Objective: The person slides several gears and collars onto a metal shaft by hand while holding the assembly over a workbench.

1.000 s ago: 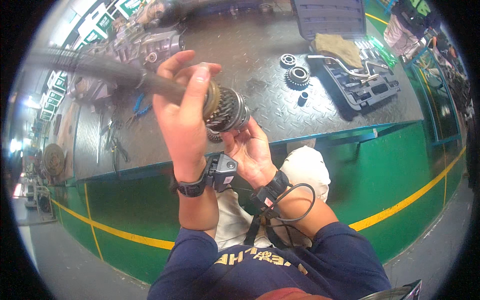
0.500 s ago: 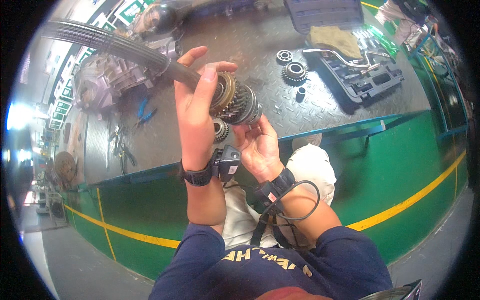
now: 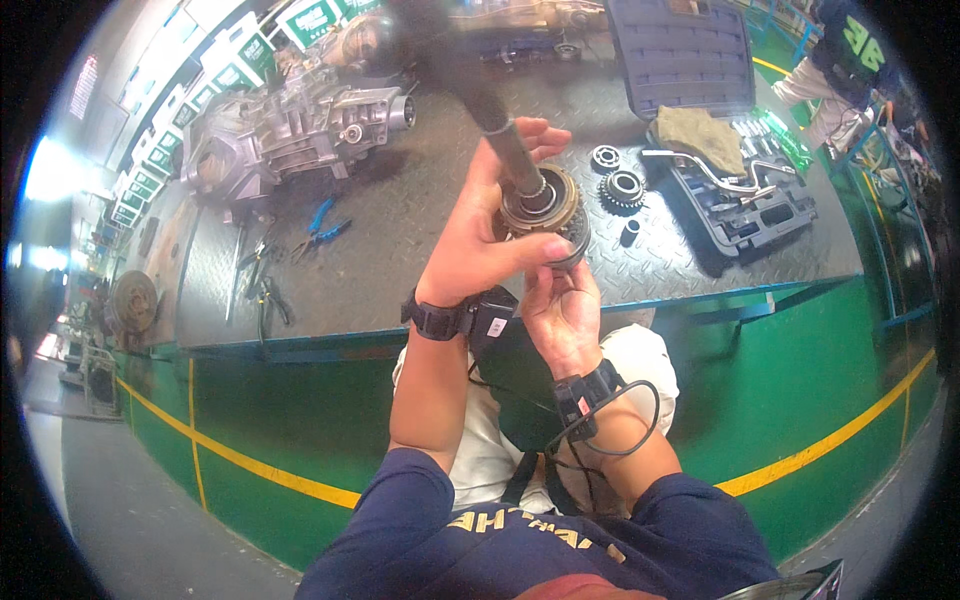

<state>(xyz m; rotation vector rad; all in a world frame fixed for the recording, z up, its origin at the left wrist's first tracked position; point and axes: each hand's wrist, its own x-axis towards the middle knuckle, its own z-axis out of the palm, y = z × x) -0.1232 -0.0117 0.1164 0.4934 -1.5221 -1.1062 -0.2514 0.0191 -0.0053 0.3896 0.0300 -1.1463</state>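
Grasping the gear shaft (dark metal, ringed in dull bronze) are both hands.

Dark metal shaft, tilted up leftward, bronze-toned ring around its lower end, held in fingers

1 head-worn fisheye view looks down and forward, close above the hands and bench.

Floor: green surface marked with yellow lines; grey flooring beyond it at lower left and lower right. Worktop: dark, raised-pattern metal plate, blue front edge. Upper left: receding row of green-and-white panels. Far left: strong white glare.
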